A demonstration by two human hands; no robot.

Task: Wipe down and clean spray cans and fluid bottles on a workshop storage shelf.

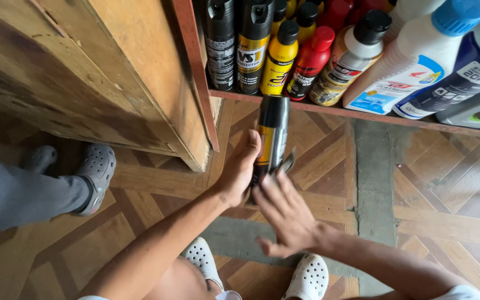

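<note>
2 hands meet on 1 can. My left hand (239, 173) is wrapped around the lower body of a tall black spray can with a yellow label panel (271, 136), thumb up along its side and fingers curled shut on it. My right hand (285, 214) lies flat and open against the can's base, fingers spread, gripping nothing that I can tell; something thin and dark juts out by its fingertips, too blurred to name. The can's long axis runs away from me, its top pointing at the reddish wooden shelf edge (329, 109) and stopping just short of it. The left hand is the nearer one to that edge. Behind the edge stand a row of black, yellow and red plastic bottles (295, 55), packed touching, with no clear gap in front of the can. A wooden cabinet side (140, 72) closes the left; the parquet floor (434, 189) lies to the right.
</note>
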